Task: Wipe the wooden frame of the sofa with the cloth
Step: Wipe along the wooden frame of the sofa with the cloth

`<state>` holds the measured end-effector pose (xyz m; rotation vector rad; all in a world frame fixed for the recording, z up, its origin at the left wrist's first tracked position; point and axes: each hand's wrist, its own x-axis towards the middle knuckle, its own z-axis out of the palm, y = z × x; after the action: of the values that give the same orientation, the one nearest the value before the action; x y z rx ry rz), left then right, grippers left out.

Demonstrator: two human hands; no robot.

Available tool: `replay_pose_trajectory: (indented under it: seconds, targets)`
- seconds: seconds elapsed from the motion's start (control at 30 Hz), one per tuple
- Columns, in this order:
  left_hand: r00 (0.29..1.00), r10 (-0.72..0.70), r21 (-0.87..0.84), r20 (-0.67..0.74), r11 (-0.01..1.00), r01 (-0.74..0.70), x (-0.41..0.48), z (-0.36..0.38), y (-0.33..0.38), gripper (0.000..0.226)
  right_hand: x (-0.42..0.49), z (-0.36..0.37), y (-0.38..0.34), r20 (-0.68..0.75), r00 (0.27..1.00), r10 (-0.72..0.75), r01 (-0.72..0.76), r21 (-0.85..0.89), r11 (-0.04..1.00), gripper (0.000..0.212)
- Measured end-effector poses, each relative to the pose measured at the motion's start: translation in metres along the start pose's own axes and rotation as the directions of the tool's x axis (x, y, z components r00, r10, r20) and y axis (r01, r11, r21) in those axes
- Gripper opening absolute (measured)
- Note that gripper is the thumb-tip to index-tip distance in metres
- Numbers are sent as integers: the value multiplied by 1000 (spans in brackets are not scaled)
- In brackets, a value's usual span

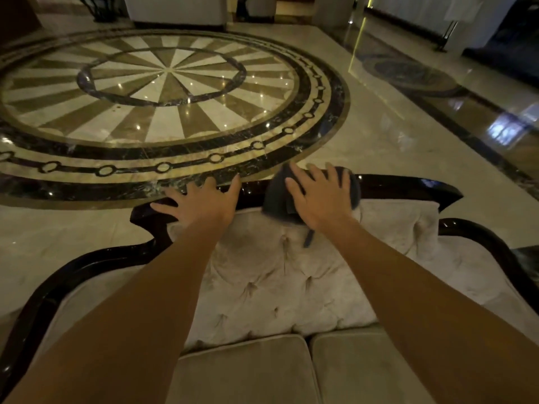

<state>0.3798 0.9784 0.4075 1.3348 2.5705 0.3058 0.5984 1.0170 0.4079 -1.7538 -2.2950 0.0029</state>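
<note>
The sofa's dark glossy wooden frame (408, 186) curves along the top of the tufted beige backrest (262, 281). A dark grey cloth (277, 199) is draped over the top rail near its middle. My right hand (319, 196) lies flat on the cloth with fingers spread, pressing it onto the rail. To its left, my left hand (201, 201) rests palm down on the bare rail, fingers apart, holding nothing. A loose strip of the cloth hangs down over the backrest below my right wrist.
Two beige seat cushions (248, 371) fill the bottom of the view. Behind the sofa lies a polished marble floor with a large round inlaid pattern (166, 83). A pillar base (178, 10) and dark furniture stand far back.
</note>
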Motion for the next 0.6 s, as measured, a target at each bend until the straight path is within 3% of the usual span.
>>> replay_pose_trajectory:
  seconds: [0.13,0.2,0.33,0.43,0.6]
  targets:
    - [999,36,0,-6,999,-36,-4,-11,3,87,8,-20,36,48,973,226,-228,48,972,54]
    - [999,49,23,-2,999,-49,-5,-7,-1,85,7,-11,3,71,977,202,-206,56,977,52]
    - [1000,11,40,-18,999,-10,-3,-3,0,84,2,1,-65,79,997,-15,12,42,999,57]
    - [999,16,49,-29,999,-15,0,1,0,90,0,-5,-22,46,989,-137,137,11,991,59]
    - [999,-35,60,12,998,35,2,-5,0,94,-1,-12,59,25,999,38,-38,14,999,64]
